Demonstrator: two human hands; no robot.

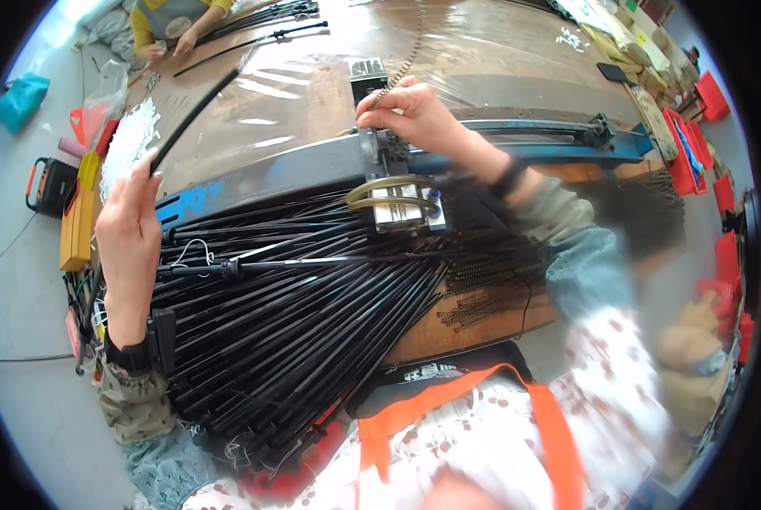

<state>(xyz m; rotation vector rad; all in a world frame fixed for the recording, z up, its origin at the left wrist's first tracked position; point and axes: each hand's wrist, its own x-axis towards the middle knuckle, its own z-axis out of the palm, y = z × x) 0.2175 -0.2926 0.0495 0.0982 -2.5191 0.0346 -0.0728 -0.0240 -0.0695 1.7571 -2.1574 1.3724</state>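
Observation:
My left hand (130, 229) grips the lower end of a slim black rod (195, 117), which slants up and away to the right. Between the fingertips of my right hand (423, 117) is a long thin coil spring (416, 42), its far part curving up past the view's upper edge. Right below that hand stands a metal clamp block (370, 146) on a blue-grey rail (270, 174). A small machine head (397, 211) with yellowish hoses sits nearer to me. Many black rods (287, 331) lie fanned in a pile between my arms.
Loose coil springs (482, 293) lie on the wooden table by my right arm. White small pieces (132, 140) are heaped at the left. Across the table, a person in yellow sleeves (176, 25) handles more rods. Red bins (687, 153) stand along the right.

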